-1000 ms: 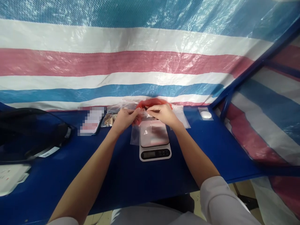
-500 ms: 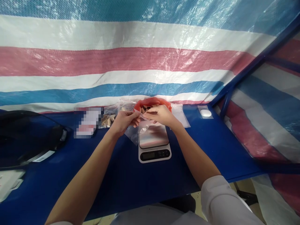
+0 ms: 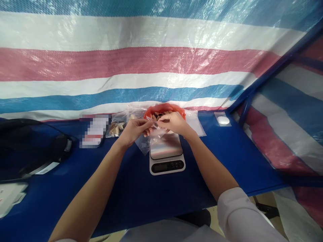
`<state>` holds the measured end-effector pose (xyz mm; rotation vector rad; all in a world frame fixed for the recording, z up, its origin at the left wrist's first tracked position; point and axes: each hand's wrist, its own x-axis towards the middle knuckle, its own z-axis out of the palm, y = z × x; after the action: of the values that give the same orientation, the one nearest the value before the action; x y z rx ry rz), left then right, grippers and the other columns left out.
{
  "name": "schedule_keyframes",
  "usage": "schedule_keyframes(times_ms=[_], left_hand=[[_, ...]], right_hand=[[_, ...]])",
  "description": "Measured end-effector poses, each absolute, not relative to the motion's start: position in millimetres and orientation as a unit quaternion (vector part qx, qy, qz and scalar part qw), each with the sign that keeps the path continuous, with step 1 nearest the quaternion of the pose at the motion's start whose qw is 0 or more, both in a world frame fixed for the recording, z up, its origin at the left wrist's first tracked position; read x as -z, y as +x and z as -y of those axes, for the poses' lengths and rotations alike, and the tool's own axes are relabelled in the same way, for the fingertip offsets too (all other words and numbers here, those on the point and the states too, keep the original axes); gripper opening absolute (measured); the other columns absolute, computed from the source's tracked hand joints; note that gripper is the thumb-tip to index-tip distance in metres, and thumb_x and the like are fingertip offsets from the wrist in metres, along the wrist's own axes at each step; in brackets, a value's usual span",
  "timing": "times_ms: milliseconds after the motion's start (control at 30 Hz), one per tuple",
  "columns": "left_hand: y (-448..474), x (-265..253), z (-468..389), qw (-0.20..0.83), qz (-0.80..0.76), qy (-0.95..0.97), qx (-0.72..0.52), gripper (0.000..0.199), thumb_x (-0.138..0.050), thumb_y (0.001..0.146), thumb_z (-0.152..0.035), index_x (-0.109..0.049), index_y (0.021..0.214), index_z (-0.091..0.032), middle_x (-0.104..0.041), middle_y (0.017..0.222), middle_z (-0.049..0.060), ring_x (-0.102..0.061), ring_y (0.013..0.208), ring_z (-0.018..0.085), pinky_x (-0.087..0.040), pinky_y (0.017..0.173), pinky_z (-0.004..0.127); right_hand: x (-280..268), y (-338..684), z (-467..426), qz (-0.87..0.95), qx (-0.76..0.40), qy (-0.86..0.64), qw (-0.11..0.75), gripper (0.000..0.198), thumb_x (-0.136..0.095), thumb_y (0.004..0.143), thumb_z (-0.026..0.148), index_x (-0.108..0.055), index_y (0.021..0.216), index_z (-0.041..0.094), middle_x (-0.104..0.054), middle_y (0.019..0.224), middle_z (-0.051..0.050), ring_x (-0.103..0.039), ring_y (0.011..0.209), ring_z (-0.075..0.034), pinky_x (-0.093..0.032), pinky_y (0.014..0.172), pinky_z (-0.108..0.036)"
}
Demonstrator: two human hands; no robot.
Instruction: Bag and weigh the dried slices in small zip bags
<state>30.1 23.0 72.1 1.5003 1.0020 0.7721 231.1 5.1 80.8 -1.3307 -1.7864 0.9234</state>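
Between both hands a clear plastic bag (image 3: 143,144) hangs over the left side of a kitchen scale (image 3: 166,149). My left hand (image 3: 133,131) pinches the bag's upper edge on one side. On the other side my right hand (image 3: 175,124) pinches the same edge with closed fingertips. Behind the hands sits a red plastic bag (image 3: 178,109), open at the top, with brownish dried pieces (image 3: 157,115) inside. The scale has a shiny metal plate and a dark display panel; the hands partly cover its far end.
Left of the hands lie a clear bag of pale pieces (image 3: 116,129) and a pixelated phone-like object (image 3: 94,131). Flat clear bags (image 3: 196,124) and a small bag with a white oval item (image 3: 223,120) lie to the right. A black object (image 3: 32,148) stands far left; striped sheeting (image 3: 126,64) rises behind.
Both hands keep their pinch on the clear bag, and its top edge between the fingers has shifted slightly. The whole view has moved a little.
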Motion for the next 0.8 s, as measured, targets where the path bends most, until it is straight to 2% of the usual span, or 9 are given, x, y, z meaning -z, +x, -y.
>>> schedule_keyframes(times_ms=[133,300,400,500,567,667,800], left_hand=[[23.2,-79.8,-22.5,0.500,-0.445,0.677,-0.306,0.045,-0.072,0.077,-0.058,-0.070,0.065,-0.015,-0.065,0.058,0.004,-0.056,0.051,0.013,-0.042,0.048,0.025],[12.9,-86.9,-23.4,0.320,-0.489,0.760,-0.286,0.041,-0.067,0.081,-0.050,-0.063,0.056,-0.018,-0.057,0.050,0.000,-0.047,0.048,0.011,-0.036,0.048,0.025],[12.4,-82.9,-24.3,0.248,-0.483,0.790,-0.286,0.036,-0.065,0.083,-0.047,-0.065,0.061,-0.019,-0.060,0.054,-0.001,-0.050,0.051,0.012,-0.037,0.050,0.025],[18.7,-75.3,-22.7,0.208,-0.450,0.802,-0.332,0.032,-0.062,0.087,-0.049,-0.072,0.083,-0.018,-0.072,0.076,0.003,-0.061,0.064,0.015,-0.048,0.063,0.027],[25.3,-69.7,-19.8,0.178,-0.418,0.811,-0.369,0.040,-0.062,0.087,-0.051,-0.070,0.109,-0.018,-0.074,0.105,0.009,-0.069,0.088,0.022,-0.054,0.081,0.033],[35.5,-60.1,-14.6,0.141,-0.409,0.818,-0.379,0.069,-0.067,0.083,-0.058,-0.057,0.136,-0.016,-0.063,0.135,0.016,-0.061,0.123,0.031,-0.048,0.106,0.045],[46.9,-42.8,-10.0,0.133,-0.429,0.819,-0.357,0.101,-0.073,0.073,-0.068,-0.036,0.152,-0.017,-0.050,0.150,0.020,-0.047,0.140,0.037,-0.041,0.114,0.053]], right_hand=[[-78.4,238.1,-7.6,0.669,-0.382,-0.532,0.352,0.018,-0.068,0.083,0.030,-0.076,0.074,0.017,-0.071,0.070,-0.004,-0.068,0.059,-0.016,-0.058,0.050,-0.025],[-79.5,248.6,-6.8,0.674,-0.361,-0.536,0.357,0.015,-0.064,0.080,0.020,-0.073,0.069,0.018,-0.071,0.064,-0.002,-0.067,0.055,-0.014,-0.056,0.051,-0.023],[-82.5,249.1,-4.9,0.680,-0.360,-0.534,0.352,0.016,-0.063,0.079,0.019,-0.072,0.067,0.017,-0.070,0.063,-0.002,-0.066,0.052,-0.013,-0.054,0.048,-0.023],[-83.0,247.4,-5.1,0.677,-0.363,-0.529,0.360,0.015,-0.063,0.079,0.021,-0.074,0.068,0.017,-0.072,0.066,-0.003,-0.067,0.055,-0.014,-0.055,0.050,-0.023],[-82.3,247.1,-6.1,0.676,-0.370,-0.523,0.364,0.015,-0.064,0.079,0.021,-0.074,0.068,0.017,-0.071,0.065,-0.003,-0.068,0.057,-0.014,-0.056,0.051,-0.023],[-81.7,248.0,-7.6,0.665,-0.384,-0.522,0.372,0.014,-0.066,0.078,0.022,-0.075,0.069,0.017,-0.071,0.064,-0.002,-0.067,0.056,-0.014,-0.056,0.051,-0.023],[-81.9,248.6,-8.3,0.642,-0.421,-0.507,0.393,0.015,-0.067,0.079,0.027,-0.076,0.073,0.017,-0.072,0.066,-0.002,-0.066,0.057,-0.013,-0.058,0.055,-0.024]])
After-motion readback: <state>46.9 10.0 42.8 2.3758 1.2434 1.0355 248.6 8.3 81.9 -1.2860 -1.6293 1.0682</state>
